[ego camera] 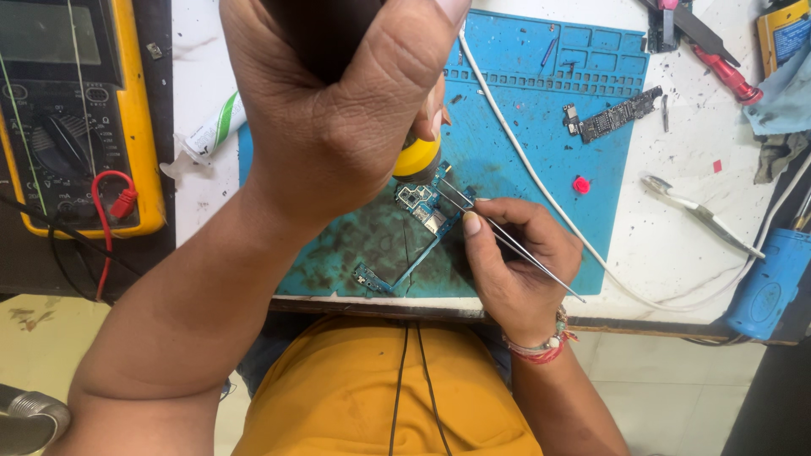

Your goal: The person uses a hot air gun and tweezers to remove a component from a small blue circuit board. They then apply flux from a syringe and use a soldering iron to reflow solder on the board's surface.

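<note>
Head view: looks straight down on a white table (667, 245) with a stained blue work mat (541, 127) at frame centre.
Left hand: the left hand (338, 110) fills the upper middle of the frame, clenched round a dark tool handle (317, 34) whose yellow nozzle end (416, 158) points down just above the board.
Right hand: the right hand (515, 253), lower centre, pinches thin metal tweezers (507, 241); their tips rest on or just over the board, and I cannot tell whether they touch.
Board: a small blue circuit board (427, 207) lies flat on the mat, between the two hands, under the nozzle.
Step in hand: judging by the pose, a small part on the board is being worked while the tweezers steady or wait on it.
Next move calls for: a steady nozzle, a fine tweezer grip on one tiny part, and no nudging of its neighbours.
Tube: a white tube with green stripes (211, 131) lies slanted at the mat's left edge.
Meter: a yellow-cased multimeter (76, 118) with a red lead sits upper left.
Second board: a long dark board (612, 118) lies upper right on the mat.
Small marks: a red cap-like piece (580, 184) sits on the mat at right.
Blue cylinder: a blue round body (773, 283) stands at the lower right edge.
</note>
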